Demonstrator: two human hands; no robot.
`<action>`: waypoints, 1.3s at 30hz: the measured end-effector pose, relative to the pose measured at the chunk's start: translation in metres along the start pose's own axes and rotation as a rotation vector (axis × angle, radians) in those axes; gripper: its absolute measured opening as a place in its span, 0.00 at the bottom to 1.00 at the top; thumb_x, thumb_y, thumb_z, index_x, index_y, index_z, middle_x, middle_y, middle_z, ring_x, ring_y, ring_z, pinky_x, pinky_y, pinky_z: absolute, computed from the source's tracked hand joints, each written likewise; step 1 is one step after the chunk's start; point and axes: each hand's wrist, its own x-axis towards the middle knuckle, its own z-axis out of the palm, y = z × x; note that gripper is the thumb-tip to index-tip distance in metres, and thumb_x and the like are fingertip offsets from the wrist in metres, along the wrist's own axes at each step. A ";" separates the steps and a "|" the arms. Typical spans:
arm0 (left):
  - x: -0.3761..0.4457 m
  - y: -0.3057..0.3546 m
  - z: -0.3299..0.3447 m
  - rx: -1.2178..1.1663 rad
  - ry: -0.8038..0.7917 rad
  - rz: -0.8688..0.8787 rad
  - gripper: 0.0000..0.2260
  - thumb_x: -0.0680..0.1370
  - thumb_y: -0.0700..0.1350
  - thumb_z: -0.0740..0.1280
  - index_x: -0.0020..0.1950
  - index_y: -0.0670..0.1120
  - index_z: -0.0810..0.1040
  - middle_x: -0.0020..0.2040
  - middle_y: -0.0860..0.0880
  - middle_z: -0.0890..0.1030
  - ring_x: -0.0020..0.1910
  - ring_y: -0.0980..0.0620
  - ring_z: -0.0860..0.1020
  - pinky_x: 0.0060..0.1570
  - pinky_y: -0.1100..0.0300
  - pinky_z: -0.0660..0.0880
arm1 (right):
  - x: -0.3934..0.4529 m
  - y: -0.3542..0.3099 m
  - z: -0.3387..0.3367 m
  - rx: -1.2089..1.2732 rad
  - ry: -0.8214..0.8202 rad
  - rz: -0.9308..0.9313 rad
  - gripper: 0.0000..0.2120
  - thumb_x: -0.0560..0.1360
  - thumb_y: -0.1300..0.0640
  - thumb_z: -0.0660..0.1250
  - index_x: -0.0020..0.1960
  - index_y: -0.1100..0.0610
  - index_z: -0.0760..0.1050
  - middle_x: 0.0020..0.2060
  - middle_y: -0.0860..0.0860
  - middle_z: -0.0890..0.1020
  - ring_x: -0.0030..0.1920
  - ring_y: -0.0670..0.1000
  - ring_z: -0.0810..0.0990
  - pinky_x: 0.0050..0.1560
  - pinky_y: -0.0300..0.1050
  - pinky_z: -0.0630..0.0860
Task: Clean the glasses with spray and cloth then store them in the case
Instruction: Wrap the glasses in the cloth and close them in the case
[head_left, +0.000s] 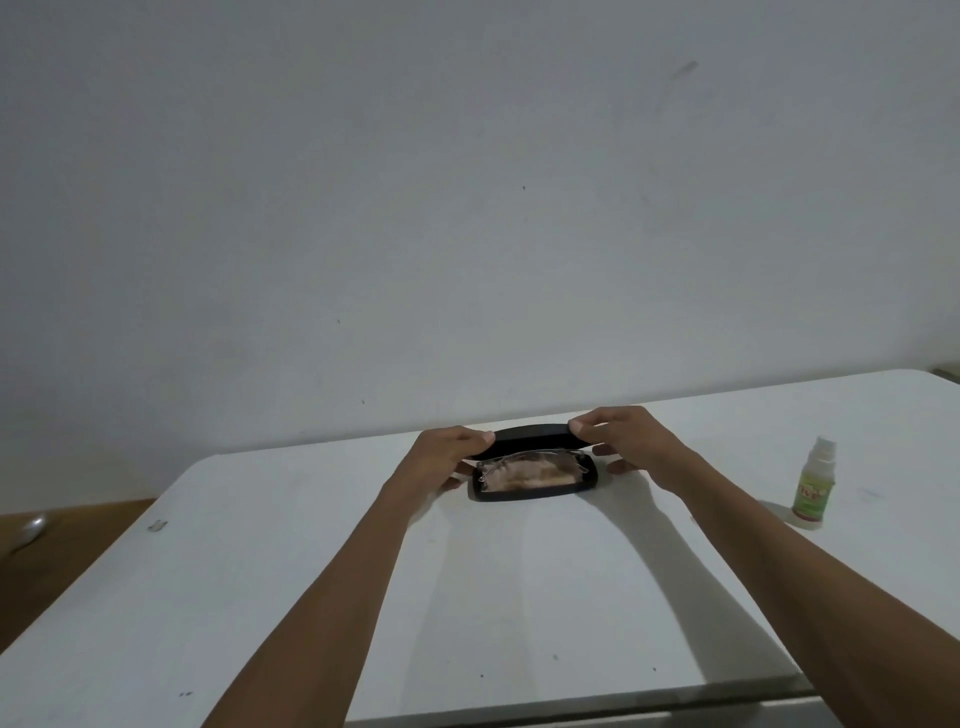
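Note:
A black glasses case (530, 492) lies open near the far edge of the white table (467, 597). Inside it sit clear-framed glasses (514, 461) on top of a beige cloth (524, 477). The case lid (530, 435) is raised partway over them. My left hand (441, 457) pinches the lid's left end with thumb and fingers. My right hand (623, 439) pinches its right end, and its lower fingers touch the table beside the case. A small spray bottle (813, 486) with a green label and white cap stands upright to the right, apart from both hands.
A plain wall rises right behind the table's far edge. On the left, brown floor (67, 561) shows below the table edge, with a grey rounded object (31, 530) lying on it. A small dark mark (156, 526) sits on the table's left side.

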 end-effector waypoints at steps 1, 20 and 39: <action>-0.002 -0.002 -0.001 -0.029 -0.018 0.011 0.11 0.75 0.54 0.74 0.52 0.49 0.86 0.46 0.49 0.86 0.41 0.50 0.80 0.47 0.59 0.72 | -0.001 0.003 0.000 0.002 0.004 -0.016 0.08 0.76 0.47 0.75 0.51 0.49 0.86 0.53 0.48 0.86 0.55 0.52 0.81 0.49 0.47 0.75; -0.018 -0.049 0.008 0.140 0.089 0.334 0.23 0.68 0.39 0.81 0.60 0.51 0.85 0.54 0.54 0.86 0.53 0.55 0.83 0.51 0.71 0.74 | -0.036 0.040 0.015 -0.352 0.059 -0.347 0.18 0.71 0.57 0.77 0.59 0.45 0.82 0.50 0.42 0.85 0.50 0.42 0.83 0.51 0.37 0.75; 0.064 -0.037 -0.001 0.306 0.220 0.402 0.18 0.72 0.37 0.77 0.62 0.46 0.83 0.52 0.56 0.84 0.51 0.63 0.81 0.48 0.75 0.73 | 0.060 0.021 0.042 -0.497 0.159 -0.369 0.12 0.74 0.59 0.73 0.56 0.53 0.77 0.48 0.47 0.82 0.48 0.49 0.79 0.42 0.32 0.68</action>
